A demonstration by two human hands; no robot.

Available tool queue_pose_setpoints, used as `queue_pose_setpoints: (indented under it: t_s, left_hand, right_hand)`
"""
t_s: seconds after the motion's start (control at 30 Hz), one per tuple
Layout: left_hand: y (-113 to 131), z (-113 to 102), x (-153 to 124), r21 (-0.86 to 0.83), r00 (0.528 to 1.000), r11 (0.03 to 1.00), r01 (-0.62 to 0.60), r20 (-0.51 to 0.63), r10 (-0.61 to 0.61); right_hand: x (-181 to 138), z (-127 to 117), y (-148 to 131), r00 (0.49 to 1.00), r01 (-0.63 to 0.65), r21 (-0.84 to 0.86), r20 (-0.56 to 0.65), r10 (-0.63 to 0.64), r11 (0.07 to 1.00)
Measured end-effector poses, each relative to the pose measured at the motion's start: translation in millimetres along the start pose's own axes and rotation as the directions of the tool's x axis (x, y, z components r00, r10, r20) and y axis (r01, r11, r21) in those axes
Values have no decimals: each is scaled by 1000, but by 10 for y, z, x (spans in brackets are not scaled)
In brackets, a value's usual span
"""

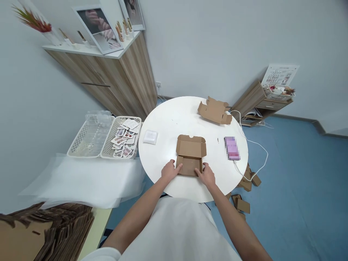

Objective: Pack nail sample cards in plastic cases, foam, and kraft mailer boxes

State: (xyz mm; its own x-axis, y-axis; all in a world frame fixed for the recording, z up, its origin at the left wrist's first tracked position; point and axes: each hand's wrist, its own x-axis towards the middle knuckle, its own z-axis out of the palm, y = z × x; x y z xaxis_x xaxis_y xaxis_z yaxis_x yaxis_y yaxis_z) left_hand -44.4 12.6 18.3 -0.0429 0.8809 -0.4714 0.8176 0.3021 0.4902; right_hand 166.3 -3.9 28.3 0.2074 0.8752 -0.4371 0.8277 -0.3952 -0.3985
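Note:
On the white round table stands a brown cardboard box (191, 166), its lid (189, 148) folded back away from me and its tray facing up with nothing visible inside. My left hand (169, 170) grips the box's near left corner, thumb over the wall and fingers along the outside. At the near right corner my right hand (206, 175) holds it the same way, thumb at the inner edge. Farther back on the table lies a partly folded cardboard blank (216, 110).
On the round table (163, 123) are a stack of clear plastic sleeves (150, 137), a phone (232, 148) and its white cable (265, 159). To the left are a basket of printed cards (107, 149), translucent sheets (89, 177) and stacked cardboard blanks (65, 228). Small boxes (243, 205) lie on the floor.

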Motion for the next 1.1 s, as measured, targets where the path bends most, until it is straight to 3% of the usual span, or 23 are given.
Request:
queue_pose_setpoints:
  t_s: [0.13, 0.23, 0.33, 0.4, 0.53, 0.7, 0.83, 1.1]
  left_hand:
    - [-228, -176, 40, -50, 996, 999, 7, -92, -11]
    - [-482, -425, 185, -94, 966, 995, -23, -257, -2]
    - [-695, -731, 422, -151, 913, 988, -43, -408, -23]
    - [-777, -926, 602, -156, 886, 987, -49, -462, -28]
    - [-846, -1201, 939, -148, 878, 987, -58, -479, -20]
    - [-931, -1281, 1227, -241, 933, 971, 10, -346, -95]
    - [-1024, -1246, 1347, -301, 920, 953, -16, -379, -104]
    - [-1186, -1183, 1449, -595, 928, 801, -65, -332, -171]
  right_hand:
    - [-156, -97, -98, 977, 66, -19, -201, -68, 998]
    - [-228, -142, -351, 931, 233, 38, -297, -212, 972]
    - [-185, -97, -803, 895, 432, 156, -198, -400, 888]
    - [-74, 0, -1174, 889, 454, 277, -80, -451, 847]
    - [266, 297, -1882, 903, 282, 518, 141, -406, 808]
    - [678, 674, -2433, 918, -38, 712, 302, -258, 701]
    - [909, 930, -2598, 912, -159, 799, 344, -223, 580]
    - [989, 1047, -2565, 931, -166, 832, 310, -195, 529]
